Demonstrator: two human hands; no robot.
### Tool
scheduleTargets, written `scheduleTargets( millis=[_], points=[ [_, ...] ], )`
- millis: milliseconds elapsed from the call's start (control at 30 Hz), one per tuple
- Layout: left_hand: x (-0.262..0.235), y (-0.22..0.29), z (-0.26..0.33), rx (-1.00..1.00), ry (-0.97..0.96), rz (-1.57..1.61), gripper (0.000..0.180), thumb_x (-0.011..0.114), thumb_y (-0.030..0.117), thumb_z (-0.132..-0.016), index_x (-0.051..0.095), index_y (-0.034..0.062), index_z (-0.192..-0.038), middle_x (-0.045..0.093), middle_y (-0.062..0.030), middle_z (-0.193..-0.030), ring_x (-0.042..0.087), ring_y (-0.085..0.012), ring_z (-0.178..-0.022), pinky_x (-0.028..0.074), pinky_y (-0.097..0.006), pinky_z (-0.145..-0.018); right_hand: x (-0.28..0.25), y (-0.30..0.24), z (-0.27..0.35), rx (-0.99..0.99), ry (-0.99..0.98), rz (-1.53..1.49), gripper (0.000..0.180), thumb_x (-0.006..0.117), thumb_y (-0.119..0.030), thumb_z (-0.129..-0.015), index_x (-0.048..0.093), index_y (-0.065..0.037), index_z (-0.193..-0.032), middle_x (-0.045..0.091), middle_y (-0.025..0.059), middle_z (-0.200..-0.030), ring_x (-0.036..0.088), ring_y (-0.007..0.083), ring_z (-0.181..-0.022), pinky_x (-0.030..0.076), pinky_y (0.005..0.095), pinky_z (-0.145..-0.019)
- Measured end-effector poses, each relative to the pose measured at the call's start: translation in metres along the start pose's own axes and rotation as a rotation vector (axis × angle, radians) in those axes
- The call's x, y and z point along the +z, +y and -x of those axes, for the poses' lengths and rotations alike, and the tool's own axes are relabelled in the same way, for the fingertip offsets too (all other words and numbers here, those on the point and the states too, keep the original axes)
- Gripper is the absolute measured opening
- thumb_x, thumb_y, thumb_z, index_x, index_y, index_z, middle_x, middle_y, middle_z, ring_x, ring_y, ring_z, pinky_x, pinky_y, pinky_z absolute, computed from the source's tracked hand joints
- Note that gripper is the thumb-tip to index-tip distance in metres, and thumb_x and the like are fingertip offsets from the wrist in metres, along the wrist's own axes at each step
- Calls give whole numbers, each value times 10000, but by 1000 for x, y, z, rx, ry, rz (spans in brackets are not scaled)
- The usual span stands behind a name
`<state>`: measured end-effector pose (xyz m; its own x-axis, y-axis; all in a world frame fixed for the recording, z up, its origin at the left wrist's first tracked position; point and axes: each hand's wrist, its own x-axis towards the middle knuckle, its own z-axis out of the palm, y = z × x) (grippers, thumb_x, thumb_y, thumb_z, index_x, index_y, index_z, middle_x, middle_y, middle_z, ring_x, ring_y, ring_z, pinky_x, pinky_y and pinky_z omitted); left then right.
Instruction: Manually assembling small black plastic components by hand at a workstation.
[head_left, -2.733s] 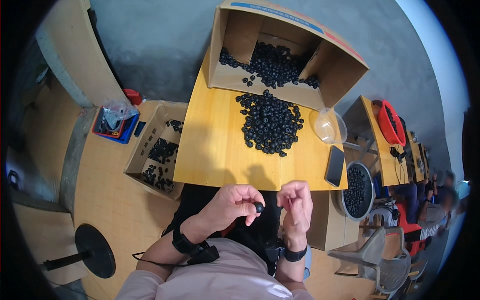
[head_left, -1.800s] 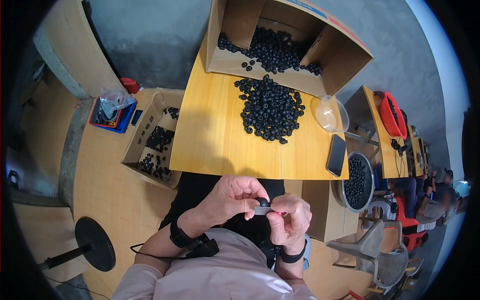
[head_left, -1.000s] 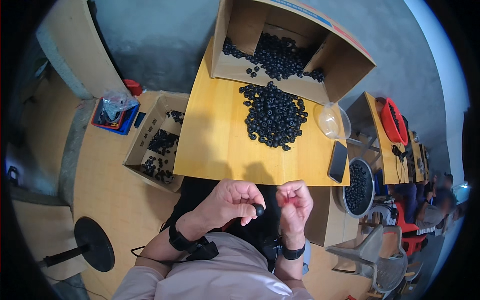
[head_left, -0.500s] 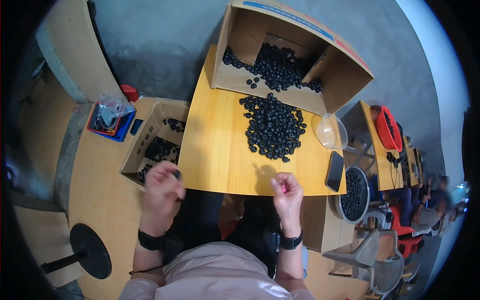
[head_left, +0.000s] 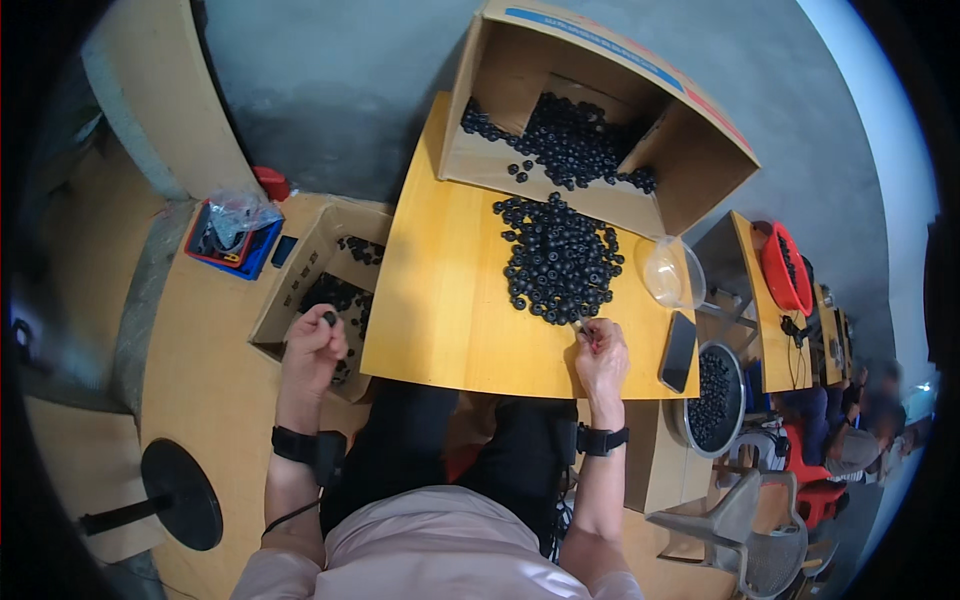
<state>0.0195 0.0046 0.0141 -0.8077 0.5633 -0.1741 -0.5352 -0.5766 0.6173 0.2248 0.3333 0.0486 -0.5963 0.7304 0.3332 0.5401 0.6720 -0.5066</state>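
Note:
My left hand (head_left: 313, 352) is closed in a pinch on a small black ring-shaped part (head_left: 329, 318), held over the cardboard box on the floor. My right hand (head_left: 603, 362) is at the lower right edge of a pile of black ring-shaped parts (head_left: 560, 262) on the yellow table (head_left: 440, 320). Its fingers are pressed together around a small thin tool (head_left: 583, 327) with a pinkish bit, mostly hidden by the fingers. The tool's tip points at the pile's edge; whether it touches a part, I cannot tell.
A cardboard box on its side (head_left: 700, 190) holds more black parts behind the pile. Right of it are a clear plastic tub (head_left: 668, 275), a phone (head_left: 678, 352) and a metal basin (head_left: 738, 400). Left of the table stands an open floor box (head_left: 290, 290) with black parts.
My right hand has moved forward and right from the table's front edge to the pile. My left hand has risen slightly, still pinching a black part. The view has shifted a little.

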Motion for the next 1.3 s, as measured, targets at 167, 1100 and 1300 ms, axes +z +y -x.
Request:
scheduleTargets(
  millis=[167, 1100, 1300],
  points=[
    [98, -14, 28, 203, -242, -286, 128, 598, 65, -802, 507, 18, -879, 551, -68, -701, 529, -115, -554, 443, -222, -525, -23, -45, 16, 182, -26, -592, 123, 673, -82, -756, 585, -36, -830, 520, -6, -669, 463, 72, -588, 388, 232, -533],
    [183, -62, 74, 243, -536, -314, 145, 658, 119, -802, 538, 37, -810, 500, -42, -809, 493, -103, -703, 398, -214, -662, -101, -134, 80, 66, -447, -1188, 44, 594, -11, -819, 560, 15, -812, 489, -39, -656, 382, 20, -575, 288, 168, -521],
    [183, -65, 74, 308, -570, -428, 168, 653, 148, -809, 534, 29, -810, 504, -48, -811, 510, -106, -714, 410, -214, -648, -103, -131, 81, 29, -393, -1159, 57, 609, -10, -800, 560, 15, -788, 480, -35, -641, 374, 21, -566, 278, 174, -510]
  ],
)
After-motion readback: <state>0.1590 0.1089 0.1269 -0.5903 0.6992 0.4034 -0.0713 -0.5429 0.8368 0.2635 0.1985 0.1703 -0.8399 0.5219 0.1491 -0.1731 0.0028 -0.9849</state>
